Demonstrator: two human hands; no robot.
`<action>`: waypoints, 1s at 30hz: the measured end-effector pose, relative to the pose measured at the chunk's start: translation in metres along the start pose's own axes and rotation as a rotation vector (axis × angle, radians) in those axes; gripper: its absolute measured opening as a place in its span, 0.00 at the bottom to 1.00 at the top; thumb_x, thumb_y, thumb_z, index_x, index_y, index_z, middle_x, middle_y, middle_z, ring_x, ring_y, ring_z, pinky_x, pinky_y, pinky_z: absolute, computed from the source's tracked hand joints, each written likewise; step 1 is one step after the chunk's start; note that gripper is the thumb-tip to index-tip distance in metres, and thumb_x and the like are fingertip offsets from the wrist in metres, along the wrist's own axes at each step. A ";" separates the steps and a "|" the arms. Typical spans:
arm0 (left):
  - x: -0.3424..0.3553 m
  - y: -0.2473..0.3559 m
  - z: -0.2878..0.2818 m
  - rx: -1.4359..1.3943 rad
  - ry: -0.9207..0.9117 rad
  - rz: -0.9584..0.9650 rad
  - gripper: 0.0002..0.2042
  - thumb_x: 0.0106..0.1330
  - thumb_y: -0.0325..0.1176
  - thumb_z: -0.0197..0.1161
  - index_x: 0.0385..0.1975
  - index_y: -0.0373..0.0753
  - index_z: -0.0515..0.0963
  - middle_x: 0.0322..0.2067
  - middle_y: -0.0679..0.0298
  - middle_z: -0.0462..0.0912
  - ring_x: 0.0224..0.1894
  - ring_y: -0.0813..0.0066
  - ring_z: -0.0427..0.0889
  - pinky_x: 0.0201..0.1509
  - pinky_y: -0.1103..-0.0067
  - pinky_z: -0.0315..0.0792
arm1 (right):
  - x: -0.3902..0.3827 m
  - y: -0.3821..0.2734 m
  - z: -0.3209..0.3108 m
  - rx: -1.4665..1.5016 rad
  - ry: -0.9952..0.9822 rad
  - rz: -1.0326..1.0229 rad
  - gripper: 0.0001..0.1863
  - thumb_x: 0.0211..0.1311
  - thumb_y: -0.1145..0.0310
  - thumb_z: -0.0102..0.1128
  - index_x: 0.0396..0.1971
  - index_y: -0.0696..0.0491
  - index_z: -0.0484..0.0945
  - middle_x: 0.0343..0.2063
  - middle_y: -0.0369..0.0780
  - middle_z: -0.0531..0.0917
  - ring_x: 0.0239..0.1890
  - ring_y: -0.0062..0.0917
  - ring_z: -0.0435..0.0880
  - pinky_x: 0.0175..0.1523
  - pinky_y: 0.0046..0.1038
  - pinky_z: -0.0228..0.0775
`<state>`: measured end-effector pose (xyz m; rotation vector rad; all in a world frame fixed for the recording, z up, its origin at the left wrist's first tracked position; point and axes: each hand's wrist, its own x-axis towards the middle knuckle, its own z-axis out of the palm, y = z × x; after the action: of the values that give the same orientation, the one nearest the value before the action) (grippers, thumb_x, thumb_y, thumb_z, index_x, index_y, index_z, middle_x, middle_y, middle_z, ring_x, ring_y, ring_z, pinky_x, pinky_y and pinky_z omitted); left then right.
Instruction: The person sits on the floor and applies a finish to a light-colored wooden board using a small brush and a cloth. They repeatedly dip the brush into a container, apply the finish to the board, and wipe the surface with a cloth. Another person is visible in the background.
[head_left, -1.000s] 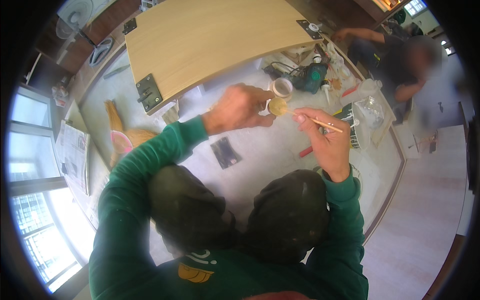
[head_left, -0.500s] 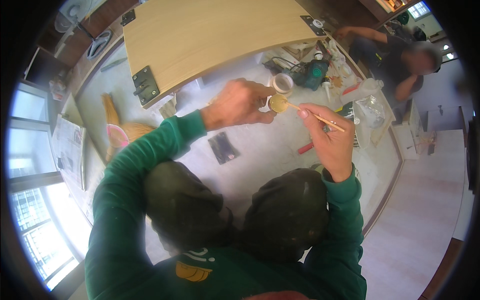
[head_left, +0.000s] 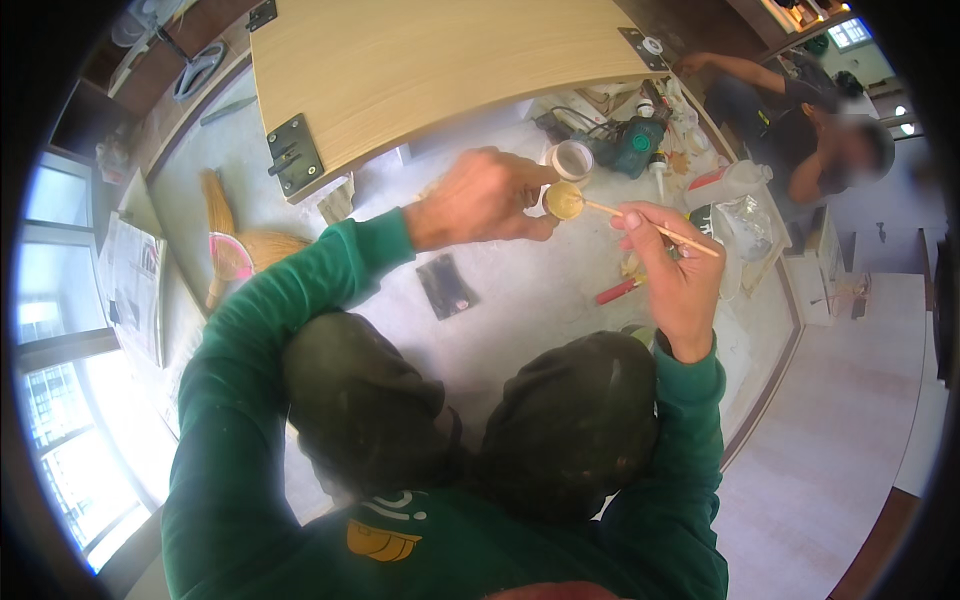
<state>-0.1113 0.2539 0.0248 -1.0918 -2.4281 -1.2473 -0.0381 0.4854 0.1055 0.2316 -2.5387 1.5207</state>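
Note:
My left hand (head_left: 490, 198) is closed round a small round cup (head_left: 562, 203) with yellowish-tan stuff in it, its mouth tilted toward me. A thin wooden stick (head_left: 690, 243) is pinched between the thumb and fingers of my right hand (head_left: 675, 275). Its far tip reaches into the cup. Just beyond the cup stands a small open jar (head_left: 570, 162), pale inside. A dark flat rectangular piece (head_left: 446, 286) lies on the work surface in front of my knees. Below the stick is a red-handled tool (head_left: 618, 292).
A wooden panel (head_left: 430, 70) with dark metal hinges spans the far side. Beyond the cup lies a green-black power tool (head_left: 637, 145) with a cord. A plastic bottle (head_left: 735, 180) stands at right, a straw broom (head_left: 235, 255) at left. Another person (head_left: 800, 140) sits far right.
Both hands and the cup have shifted slightly to the right in view. The stick's tip stays in the cup. The other person's head and arm have moved a little.

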 end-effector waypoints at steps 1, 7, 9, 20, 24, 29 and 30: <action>-0.003 -0.002 -0.001 -0.011 0.015 -0.004 0.22 0.47 0.38 0.78 0.43 0.37 0.86 0.28 0.56 0.86 0.28 0.58 0.84 0.34 0.69 0.78 | 0.000 0.000 0.003 -0.010 -0.039 0.006 0.08 0.69 0.69 0.66 0.40 0.58 0.88 0.29 0.35 0.89 0.28 0.14 0.78 0.34 0.22 0.70; -0.009 -0.011 0.004 0.012 0.032 0.003 0.21 0.48 0.38 0.77 0.42 0.36 0.86 0.27 0.54 0.86 0.28 0.56 0.85 0.34 0.68 0.80 | -0.003 0.003 0.004 0.002 -0.075 0.026 0.10 0.71 0.70 0.64 0.44 0.60 0.86 0.33 0.39 0.89 0.32 0.17 0.82 0.40 0.22 0.75; -0.008 -0.007 0.001 0.001 0.022 -0.026 0.20 0.49 0.38 0.77 0.42 0.36 0.87 0.27 0.54 0.86 0.27 0.56 0.85 0.33 0.68 0.79 | -0.004 -0.002 0.005 -0.020 -0.107 0.035 0.10 0.71 0.70 0.64 0.45 0.60 0.86 0.34 0.40 0.89 0.32 0.18 0.83 0.41 0.22 0.75; -0.015 -0.008 -0.001 -0.022 0.068 -0.059 0.18 0.50 0.36 0.76 0.41 0.37 0.87 0.26 0.55 0.86 0.27 0.58 0.85 0.32 0.69 0.78 | -0.002 0.002 0.011 0.019 -0.090 0.027 0.10 0.71 0.70 0.64 0.45 0.61 0.86 0.34 0.41 0.90 0.34 0.19 0.84 0.42 0.22 0.76; -0.013 -0.013 -0.001 -0.027 0.071 -0.044 0.17 0.49 0.36 0.76 0.40 0.37 0.87 0.26 0.56 0.86 0.28 0.60 0.85 0.33 0.70 0.79 | 0.000 0.001 0.019 0.016 -0.166 0.001 0.10 0.71 0.70 0.65 0.45 0.60 0.86 0.33 0.39 0.90 0.33 0.17 0.84 0.41 0.21 0.75; -0.016 -0.013 -0.001 -0.031 0.046 -0.073 0.18 0.49 0.35 0.76 0.41 0.38 0.87 0.26 0.58 0.85 0.28 0.62 0.84 0.34 0.71 0.79 | 0.002 0.004 0.015 0.029 -0.109 0.032 0.09 0.69 0.69 0.68 0.43 0.57 0.88 0.30 0.35 0.89 0.30 0.14 0.81 0.37 0.20 0.71; -0.015 -0.013 -0.001 -0.035 0.036 -0.077 0.18 0.49 0.35 0.76 0.42 0.38 0.87 0.26 0.58 0.85 0.27 0.62 0.84 0.34 0.71 0.79 | 0.003 0.007 0.018 0.015 -0.114 0.030 0.09 0.69 0.69 0.68 0.43 0.57 0.88 0.29 0.35 0.89 0.30 0.14 0.80 0.36 0.20 0.70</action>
<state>-0.1098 0.2411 0.0103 -0.9846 -2.4518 -1.3250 -0.0437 0.4731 0.0920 0.2920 -2.6299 1.5808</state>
